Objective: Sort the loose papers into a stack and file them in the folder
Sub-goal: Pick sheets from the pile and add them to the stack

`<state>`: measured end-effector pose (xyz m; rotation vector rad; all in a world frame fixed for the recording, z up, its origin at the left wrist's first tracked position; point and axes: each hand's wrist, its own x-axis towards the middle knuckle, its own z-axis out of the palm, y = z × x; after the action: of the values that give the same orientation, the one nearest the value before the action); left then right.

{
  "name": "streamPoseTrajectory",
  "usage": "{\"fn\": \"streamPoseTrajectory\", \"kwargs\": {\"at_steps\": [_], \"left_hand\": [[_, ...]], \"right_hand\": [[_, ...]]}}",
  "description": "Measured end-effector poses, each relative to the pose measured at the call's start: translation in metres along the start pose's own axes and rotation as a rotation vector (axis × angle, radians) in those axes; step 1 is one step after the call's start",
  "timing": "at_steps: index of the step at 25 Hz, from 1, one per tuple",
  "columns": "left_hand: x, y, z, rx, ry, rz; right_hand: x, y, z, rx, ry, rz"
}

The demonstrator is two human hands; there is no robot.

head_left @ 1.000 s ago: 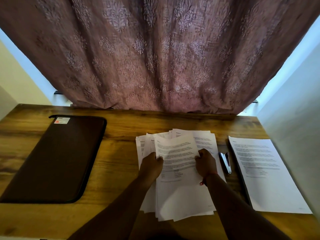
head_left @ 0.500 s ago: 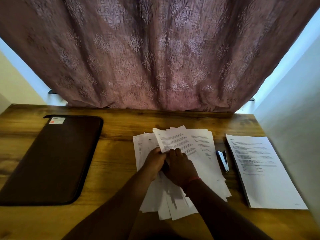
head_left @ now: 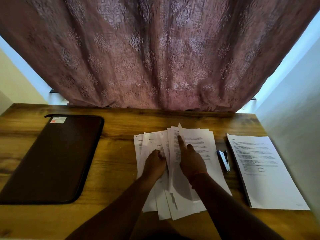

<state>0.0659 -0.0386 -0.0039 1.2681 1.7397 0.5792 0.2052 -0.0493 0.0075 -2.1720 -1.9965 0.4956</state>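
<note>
papers (head_left: pixel 195 149) fanned right of folder (head_left: pixel 52 158), long axis away from you | left hand (head_left: pixel 155 163) curled gripping their left edge | right hand (head_left: pixel 191 160) on top, forefinger out, lifting a sheet | folder nearer your left

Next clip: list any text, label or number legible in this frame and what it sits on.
No text can be read.
Sticker on the closed dark folder: white and red, print blurred.
Loose papers under both hands: printed lines and bold headings, too small to read.
Neat paper stack on the right: printed paragraphs, too small.
Stapler: no marking visible.
</note>
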Motion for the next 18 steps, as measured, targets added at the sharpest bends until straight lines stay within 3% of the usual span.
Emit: {"fn": "streamPoseTrajectory", "kwargs": {"at_steps": [2, 6, 8, 10, 13, 18], "left_hand": [[-0.001, 0.004, -0.001, -0.029, -0.053, -0.037], [0.0, 0.0, 0.003, -0.052, -0.226, 0.017], [0.002, -0.005, 0.004, -0.126, -0.253, 0.021], [0.0, -0.008, 0.003, -0.099, -0.168, 0.03], [0.003, -0.012, -0.002, 0.067, 0.132, 0.066], [0.01, -0.011, -0.008, -0.018, 0.177, -0.065]], "right_hand": [[0.0, -0.004, 0.01, -0.048, -0.053, -0.01], [0.007, -0.012, 0.015, 0.274, -0.085, 0.157], [0.01, -0.011, 0.011, 0.304, -0.101, 0.176], [0.012, -0.011, 0.01, 0.283, -0.1, 0.212], [0.012, -0.01, 0.011, 0.282, -0.08, 0.269], [0.014, -0.008, 0.014, 0.327, -0.113, 0.307]]}}
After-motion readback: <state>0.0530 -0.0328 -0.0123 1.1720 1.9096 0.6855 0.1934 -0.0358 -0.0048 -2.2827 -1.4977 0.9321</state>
